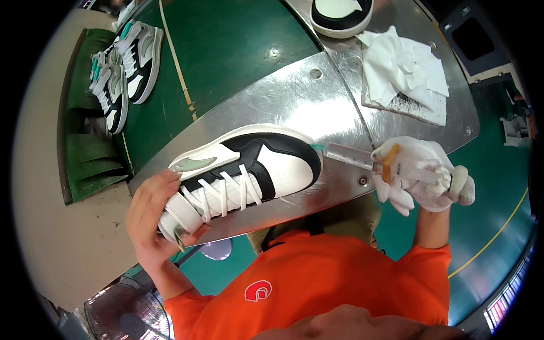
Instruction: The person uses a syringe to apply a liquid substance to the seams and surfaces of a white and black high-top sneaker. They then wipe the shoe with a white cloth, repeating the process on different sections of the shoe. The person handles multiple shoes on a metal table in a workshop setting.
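A black, white and pale green sneaker (289, 170) lies over the metal table (289, 102), its toe toward the right. My bare left hand (148, 212) is closed around its heel and collar. In a white glove, my right hand (416, 173) grips a clear syringe (348, 154) whose green tip meets the edge of the toe, by the sole; whether it touches I cannot tell. An orange-yellow band (390, 162) sits around the gloved fingers. Part of the syringe's rear end is hidden by the glove.
On the green belt (238, 39) at the far left stand two similar sneakers (141, 62), near green curtain flaps (93, 164). Another sneaker (340, 22) rests at the top edge. Crumpled white wipes (402, 68) cover a stained board (416, 107). A fan (127, 311) is at lower left.
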A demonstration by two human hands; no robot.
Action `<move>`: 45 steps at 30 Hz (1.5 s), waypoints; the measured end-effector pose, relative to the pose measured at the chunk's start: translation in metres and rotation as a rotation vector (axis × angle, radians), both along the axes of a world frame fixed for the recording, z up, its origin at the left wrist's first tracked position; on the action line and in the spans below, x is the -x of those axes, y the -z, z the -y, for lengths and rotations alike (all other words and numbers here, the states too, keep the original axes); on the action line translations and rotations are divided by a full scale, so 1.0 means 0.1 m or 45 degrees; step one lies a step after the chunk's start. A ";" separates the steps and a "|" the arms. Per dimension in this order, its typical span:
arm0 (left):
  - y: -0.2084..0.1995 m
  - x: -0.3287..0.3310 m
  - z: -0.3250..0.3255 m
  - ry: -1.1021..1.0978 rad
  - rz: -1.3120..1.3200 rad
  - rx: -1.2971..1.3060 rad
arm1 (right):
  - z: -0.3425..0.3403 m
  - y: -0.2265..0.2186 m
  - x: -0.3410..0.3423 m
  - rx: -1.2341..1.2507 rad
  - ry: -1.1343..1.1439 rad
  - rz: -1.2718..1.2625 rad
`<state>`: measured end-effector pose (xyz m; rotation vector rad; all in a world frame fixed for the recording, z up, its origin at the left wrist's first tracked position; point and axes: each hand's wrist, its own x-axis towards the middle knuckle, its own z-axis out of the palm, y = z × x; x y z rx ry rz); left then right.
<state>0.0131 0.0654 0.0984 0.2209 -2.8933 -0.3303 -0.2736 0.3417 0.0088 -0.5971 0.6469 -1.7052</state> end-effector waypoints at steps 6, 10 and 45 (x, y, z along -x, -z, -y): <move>-0.12 0.26 0.14 -0.069 0.134 -0.177 | -0.09 0.09 -0.01 -0.179 0.119 -0.011; -0.15 0.37 0.22 -0.125 0.230 -0.248 | -0.09 0.13 -0.03 -0.350 0.170 -0.038; -0.72 0.69 -0.23 -0.230 1.066 -0.406 | 0.17 -0.19 -0.81 -0.870 0.401 -0.382</move>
